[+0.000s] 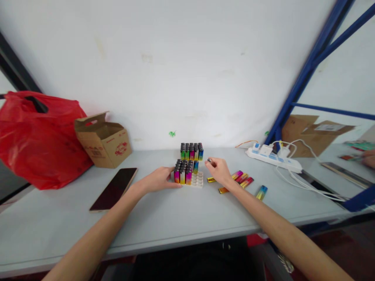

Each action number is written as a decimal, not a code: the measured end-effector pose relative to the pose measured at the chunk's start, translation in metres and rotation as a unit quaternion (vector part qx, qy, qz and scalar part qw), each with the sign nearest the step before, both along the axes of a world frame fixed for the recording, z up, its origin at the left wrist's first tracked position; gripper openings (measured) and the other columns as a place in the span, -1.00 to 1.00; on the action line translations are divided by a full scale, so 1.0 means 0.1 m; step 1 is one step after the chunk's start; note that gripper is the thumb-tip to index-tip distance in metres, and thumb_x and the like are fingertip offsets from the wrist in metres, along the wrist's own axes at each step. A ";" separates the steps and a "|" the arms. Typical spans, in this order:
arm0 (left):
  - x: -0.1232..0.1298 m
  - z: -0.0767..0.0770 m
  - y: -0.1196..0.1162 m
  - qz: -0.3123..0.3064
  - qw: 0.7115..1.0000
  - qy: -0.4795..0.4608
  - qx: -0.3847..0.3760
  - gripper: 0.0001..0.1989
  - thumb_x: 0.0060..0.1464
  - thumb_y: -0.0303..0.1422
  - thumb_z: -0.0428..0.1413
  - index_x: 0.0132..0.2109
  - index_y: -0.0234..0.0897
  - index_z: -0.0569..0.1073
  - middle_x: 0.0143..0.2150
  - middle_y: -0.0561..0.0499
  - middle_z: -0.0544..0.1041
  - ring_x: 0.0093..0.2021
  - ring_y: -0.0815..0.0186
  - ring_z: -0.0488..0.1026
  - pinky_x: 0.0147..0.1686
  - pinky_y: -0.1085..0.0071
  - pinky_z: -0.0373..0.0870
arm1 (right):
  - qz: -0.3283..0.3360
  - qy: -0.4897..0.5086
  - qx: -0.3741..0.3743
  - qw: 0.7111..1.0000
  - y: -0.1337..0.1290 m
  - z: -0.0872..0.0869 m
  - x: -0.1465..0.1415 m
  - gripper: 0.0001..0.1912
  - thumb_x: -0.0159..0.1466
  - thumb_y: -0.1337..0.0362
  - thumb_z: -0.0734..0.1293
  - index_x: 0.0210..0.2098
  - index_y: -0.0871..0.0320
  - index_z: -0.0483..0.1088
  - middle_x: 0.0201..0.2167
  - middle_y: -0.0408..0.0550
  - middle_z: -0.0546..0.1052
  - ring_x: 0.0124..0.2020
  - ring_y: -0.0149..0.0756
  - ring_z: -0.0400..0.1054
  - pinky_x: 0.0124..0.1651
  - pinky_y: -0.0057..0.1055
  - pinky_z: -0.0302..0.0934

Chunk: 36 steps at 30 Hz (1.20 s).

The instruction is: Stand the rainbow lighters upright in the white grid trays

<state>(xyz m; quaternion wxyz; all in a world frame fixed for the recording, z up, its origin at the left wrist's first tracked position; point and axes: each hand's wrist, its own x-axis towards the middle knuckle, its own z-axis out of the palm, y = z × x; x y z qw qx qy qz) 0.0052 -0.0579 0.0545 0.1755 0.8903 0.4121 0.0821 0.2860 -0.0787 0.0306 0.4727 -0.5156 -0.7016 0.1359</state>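
Observation:
Several colourful lighters with black tops (183, 171) stand upright in a white tray (197, 179), whose right-hand holes show bare. My left hand (161, 178) rests at the tray's left side, thumb and fingers apart around its corner. To the right of the tray, my right hand (217, 169) is closed in a pinch on a lighter, its dark top showing at the fingertips. Behind the tray stands a second block of upright lighters (191, 151). Loose lighters (243, 180) lie on the table beside and under my right wrist, with a blue and yellow one (261, 192) farther right.
A dark phone (114, 190) lies at the left, near an open cardboard box (105, 142) and a red plastic bag (43, 136). At the right are a white power strip (274, 158) with cables and a blue metal frame (301, 78). Another person's hand (369, 158) shows at the far right.

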 end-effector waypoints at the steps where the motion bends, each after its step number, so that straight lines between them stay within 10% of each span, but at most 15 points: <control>1: 0.00 0.00 0.00 0.002 1.000 -0.001 -0.001 -0.47 0.05 0.10 0.17 -0.04 -0.23 0.49 -0.23 -0.02 0.59 -0.31 0.19 0.48 -0.33 0.37 0.29 | 0.001 -0.001 0.003 1.000 0.00 0.00 0.00 -0.59 0.28 0.11 0.22 -0.60 0.08 0.00 -0.64 -0.26 0.03 -0.56 -0.45 -0.05 -0.44 -0.41 -0.14; 16: 0.00 0.01 -0.01 0.001 1.000 -0.005 -0.003 -0.46 0.05 0.11 0.17 -0.04 -0.24 0.50 -0.24 -0.01 0.60 -0.32 0.18 0.48 -0.32 0.37 0.30 | 0.093 -0.045 0.035 0.994 -0.10 0.09 -0.01 -0.53 0.45 -0.09 0.15 -0.38 0.11 0.34 -0.36 -0.05 0.43 -0.35 -0.29 0.33 -0.29 -0.40 0.24; 23: 0.01 0.02 -0.02 -0.006 1.000 -0.004 -0.007 -0.48 0.08 0.08 0.17 -0.03 -0.25 0.50 -0.22 -0.02 0.61 -0.30 0.19 0.48 -0.32 0.38 0.30 | 0.077 -0.121 -0.019 0.989 -0.06 0.08 0.04 -0.43 0.45 -0.15 0.14 -0.52 0.12 0.29 -0.62 -0.19 0.39 -0.57 -0.37 0.23 -0.38 -0.42 0.11; 36: -0.01 0.01 -0.02 0.000 1.000 -0.024 -0.011 -0.46 0.05 0.05 0.21 0.03 -0.22 0.50 -0.10 -0.05 0.64 -0.20 0.12 0.55 -0.22 0.35 0.37 | 0.093 -0.232 0.004 0.968 0.00 0.01 -0.05 -0.69 0.47 0.05 0.23 -0.27 0.13 0.36 -0.34 -0.01 0.56 -0.37 -0.27 0.40 -0.29 -0.40 0.13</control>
